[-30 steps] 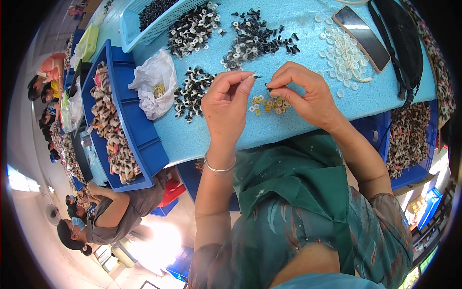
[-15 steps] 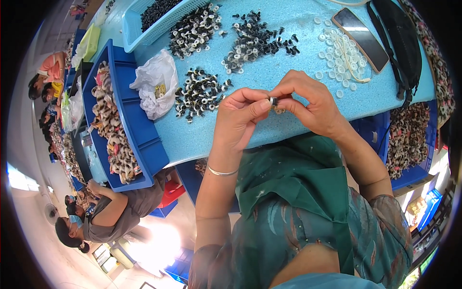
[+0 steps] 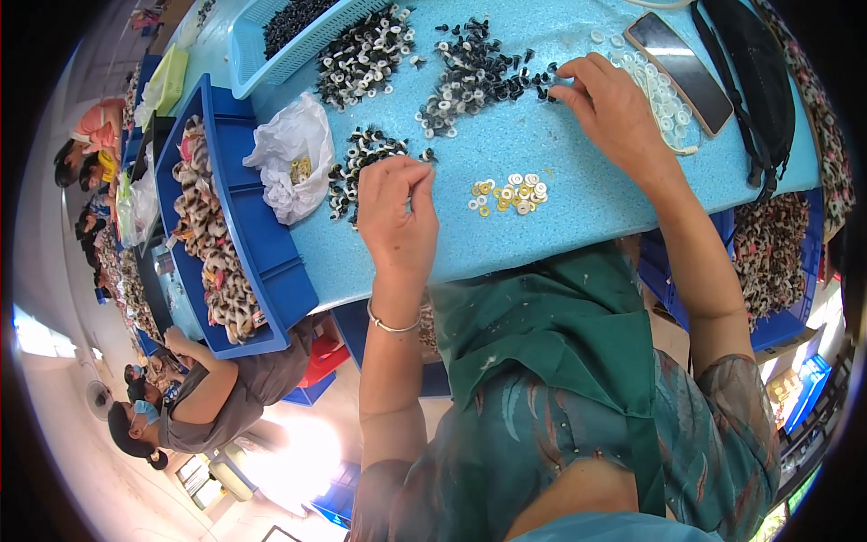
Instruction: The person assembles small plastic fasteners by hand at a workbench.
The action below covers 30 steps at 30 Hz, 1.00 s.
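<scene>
- The left hand rests on the speckled light-blue desk, knuckles up, its fingers curled in and pinched narrow at the edge of a heap of small black-and-white round parts; what they pinch is too small to make out.
- The right hand reaches farther up the desk, its fingers bent close together and touching the edge of a looser heap of dark, knobbly black-and-white pieces; whether they grip one cannot be told.
- Between the two hands lies a small cluster of flat white and yellow rings, thin and washer-like, apart from both hands.
- A thin silvery metal bangle circles the left wrist.
- Just left of the left hand sits a crumpled white plastic bag, open, with small yellowish bits inside.
- A deep-blue plastic bin runs along the desk's left edge, filled with mottled ring-shaped parts.
- By the right hand lie translucent white discs, a flat dark smartphone and a black fabric pouch.
- A light-blue slotted basket of black parts stands at the top.
</scene>
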### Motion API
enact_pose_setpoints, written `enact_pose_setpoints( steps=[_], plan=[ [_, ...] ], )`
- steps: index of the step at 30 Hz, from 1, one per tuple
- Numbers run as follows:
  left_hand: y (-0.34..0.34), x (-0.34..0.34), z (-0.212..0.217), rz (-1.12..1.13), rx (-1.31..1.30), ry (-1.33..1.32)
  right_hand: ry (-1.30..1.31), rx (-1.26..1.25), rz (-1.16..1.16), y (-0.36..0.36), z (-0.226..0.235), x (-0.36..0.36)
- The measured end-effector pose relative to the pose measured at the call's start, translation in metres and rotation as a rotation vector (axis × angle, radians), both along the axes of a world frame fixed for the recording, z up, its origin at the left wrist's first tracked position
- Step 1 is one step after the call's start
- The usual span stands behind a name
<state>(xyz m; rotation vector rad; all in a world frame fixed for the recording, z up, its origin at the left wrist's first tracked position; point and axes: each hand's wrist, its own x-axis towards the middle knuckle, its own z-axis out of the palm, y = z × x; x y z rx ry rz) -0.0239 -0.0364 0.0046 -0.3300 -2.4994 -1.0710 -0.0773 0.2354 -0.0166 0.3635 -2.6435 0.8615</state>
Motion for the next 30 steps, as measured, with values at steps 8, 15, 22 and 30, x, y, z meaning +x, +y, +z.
enact_pose_setpoints(
  steps=[8, 15, 22, 30],
  plan=[
    [-0.006, 0.003, -0.012, -0.084, -0.255, 0.089, -0.025, 0.129, 0.041, -0.004, 0.007, -0.006],
    [-0.012, -0.003, -0.009, -0.083, -0.204, 0.009, -0.038, 0.118, 0.089, -0.004, 0.016, -0.007],
    [-0.018, -0.001, -0.007, -0.121, -0.253, 0.049, -0.352, -0.537, 0.268, -0.014, 0.034, 0.023],
    [0.013, 0.013, -0.005, -0.218, -0.227, 0.077, -0.461, -0.754, 0.281, -0.027, 0.019, 0.047]
  ],
)
